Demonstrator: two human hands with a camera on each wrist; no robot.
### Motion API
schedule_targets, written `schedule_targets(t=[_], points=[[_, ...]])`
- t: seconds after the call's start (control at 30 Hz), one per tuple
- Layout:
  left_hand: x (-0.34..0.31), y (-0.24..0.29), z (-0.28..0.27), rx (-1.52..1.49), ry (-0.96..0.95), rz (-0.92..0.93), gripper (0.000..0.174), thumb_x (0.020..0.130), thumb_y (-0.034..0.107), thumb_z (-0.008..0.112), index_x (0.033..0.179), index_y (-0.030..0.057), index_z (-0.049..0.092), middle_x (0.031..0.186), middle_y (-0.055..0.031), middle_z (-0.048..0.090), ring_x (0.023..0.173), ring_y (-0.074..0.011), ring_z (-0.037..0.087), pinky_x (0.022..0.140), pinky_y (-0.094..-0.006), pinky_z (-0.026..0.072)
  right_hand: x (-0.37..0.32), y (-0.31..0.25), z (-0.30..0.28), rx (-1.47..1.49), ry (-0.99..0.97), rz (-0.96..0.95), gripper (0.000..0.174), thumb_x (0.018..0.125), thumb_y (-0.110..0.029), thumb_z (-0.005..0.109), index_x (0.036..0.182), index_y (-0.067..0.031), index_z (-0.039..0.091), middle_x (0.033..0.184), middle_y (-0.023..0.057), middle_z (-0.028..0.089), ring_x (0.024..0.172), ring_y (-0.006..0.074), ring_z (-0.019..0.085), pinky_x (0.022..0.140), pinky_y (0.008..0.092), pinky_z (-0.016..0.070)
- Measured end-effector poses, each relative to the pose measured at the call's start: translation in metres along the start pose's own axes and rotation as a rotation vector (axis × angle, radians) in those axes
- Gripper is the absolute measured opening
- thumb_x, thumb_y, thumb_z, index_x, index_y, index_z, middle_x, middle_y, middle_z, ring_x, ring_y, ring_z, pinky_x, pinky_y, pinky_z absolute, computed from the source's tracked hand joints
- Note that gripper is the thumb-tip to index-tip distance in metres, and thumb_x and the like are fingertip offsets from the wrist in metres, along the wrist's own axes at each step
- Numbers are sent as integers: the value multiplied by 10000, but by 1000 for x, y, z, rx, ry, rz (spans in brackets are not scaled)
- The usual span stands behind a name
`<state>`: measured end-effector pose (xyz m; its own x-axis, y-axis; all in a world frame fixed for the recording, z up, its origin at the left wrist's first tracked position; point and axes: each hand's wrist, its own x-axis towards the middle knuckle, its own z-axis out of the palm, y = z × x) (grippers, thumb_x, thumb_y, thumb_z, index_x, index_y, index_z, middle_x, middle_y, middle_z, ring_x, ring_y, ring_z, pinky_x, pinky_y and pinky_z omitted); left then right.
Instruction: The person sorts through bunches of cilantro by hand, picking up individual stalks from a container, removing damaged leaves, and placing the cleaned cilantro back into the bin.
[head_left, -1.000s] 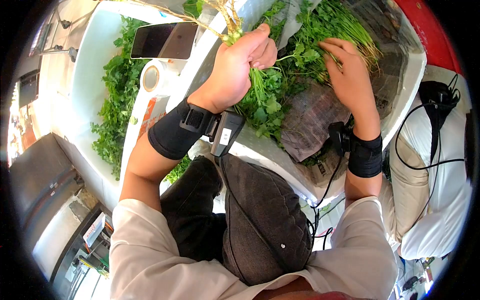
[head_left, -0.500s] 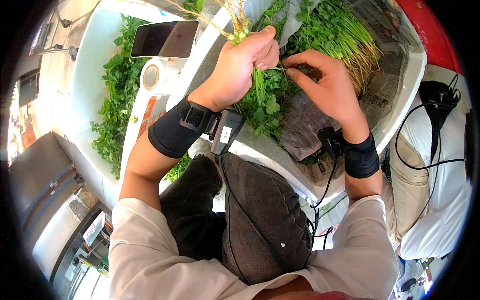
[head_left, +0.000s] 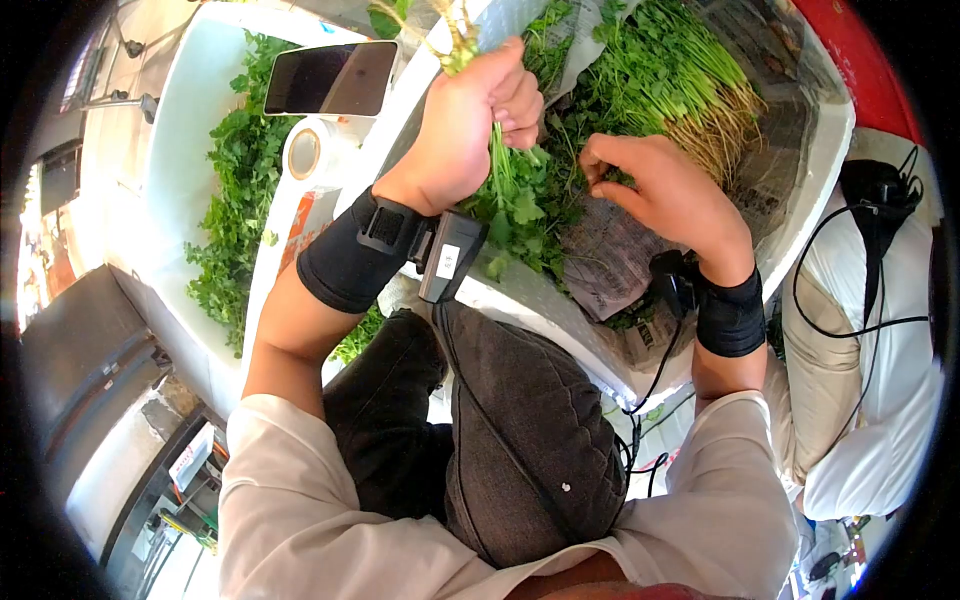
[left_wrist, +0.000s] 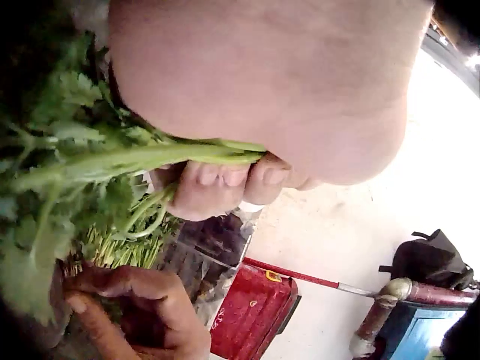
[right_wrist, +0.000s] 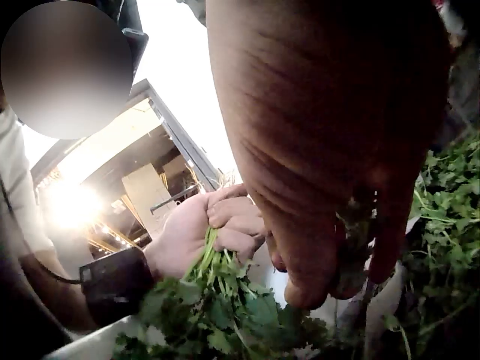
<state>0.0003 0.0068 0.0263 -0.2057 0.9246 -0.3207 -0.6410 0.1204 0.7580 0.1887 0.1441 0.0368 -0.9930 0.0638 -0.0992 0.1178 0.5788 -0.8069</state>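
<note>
My left hand [head_left: 465, 130] grips a small bunch of coriander [head_left: 525, 200] by its stems. Pale roots [head_left: 458, 40] stick up past the thumb, and leaves hang below the fist over the foam box. To its right, my right hand [head_left: 665, 185] is low in the box, with thumb and index finger bent nearly together on thin, dark greenery [right_wrist: 352, 229]. Shadow hides most of that greenery in the right wrist view. A larger pile of coriander [head_left: 665, 65], roots pointing right, lies behind this hand. Crumpled newspaper [head_left: 605, 260] shows under it.
The white foam box [head_left: 810, 215] is lined with newspaper. Left of it stands a second white box [head_left: 170, 150] with loose coriander [head_left: 225, 235]. A phone [head_left: 330, 78] and a tape roll [head_left: 305, 155] sit between them. Another person's trousers [head_left: 820, 320] show at right.
My right hand has left the large pile, moved left to the leaves beside my left fist, then drawn slightly down, its fingers bending inward. The left hand keeps its bunch and has shifted slightly left.
</note>
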Motion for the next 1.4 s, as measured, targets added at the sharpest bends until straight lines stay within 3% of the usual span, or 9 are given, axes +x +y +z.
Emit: schedule_targets(t=[0.3,0.43,0.6,0.73,0.83,0.9,1.1,1.33,1.4], points=[[6,-10,11,145,194,153,499,1125,439,381,728,141,430,667,25,420,683,-107,464,838,-331,477,-13,24,8,-393,157,243,223,950,-153,617,1128,-42,693,1044,210,712,996,419,672,815,488,537],[1,-5,4,361,-3,211,450,1129,413,397,808,121,518,603,64,379,543,-106,384,731,-352,500,-5,15,-2,-373,310,303,238,962,-142,620,1161,-33,693,1103,208,701,1041,422,654,866,465,534],[-4,-9,9,448,33,4,256,1075,315,581,1013,71,625,665,78,439,609,-73,444,725,-302,481,11,-9,5,240,582,-95,282,957,-101,690,1223,-8,682,1065,145,692,976,276,682,885,354,530],[-5,-16,11,753,-134,303,361,1002,237,650,1273,7,593,958,-3,607,863,-85,566,785,-248,480,13,-8,23,368,574,-85,295,947,-106,724,1217,4,683,1095,127,688,995,219,670,875,335,532],[-8,-15,9,466,-135,-35,246,1021,166,566,1226,44,505,901,21,480,772,-85,455,755,-266,440,11,-2,12,355,600,65,278,1024,-198,648,1205,10,685,1074,106,715,989,174,660,871,325,531],[-5,-17,9,396,-104,-32,204,1031,154,541,1203,56,495,885,25,452,761,-85,433,761,-265,430,7,19,-3,344,657,195,342,1083,-279,558,1212,13,682,1052,78,744,981,127,646,861,317,530],[-3,-23,4,722,28,197,201,1137,257,417,1134,62,465,883,2,476,837,-108,479,802,-274,434,-23,67,-32,-423,388,789,347,1037,-192,541,1322,-31,654,1244,252,690,1180,392,657,985,439,515],[-1,-21,3,635,117,385,180,1133,230,424,1137,53,457,917,-14,526,831,-109,488,812,-285,458,-15,111,-24,-566,68,987,399,974,-80,545,1361,-22,629,1284,272,660,1182,435,638,989,487,520],[0,-22,-1,665,204,393,180,1117,223,458,1121,44,474,873,-22,532,774,-111,539,733,-290,484,-11,121,-20,-573,64,1005,278,918,-50,590,1180,-18,679,1225,261,684,1153,457,647,934,534,537]])
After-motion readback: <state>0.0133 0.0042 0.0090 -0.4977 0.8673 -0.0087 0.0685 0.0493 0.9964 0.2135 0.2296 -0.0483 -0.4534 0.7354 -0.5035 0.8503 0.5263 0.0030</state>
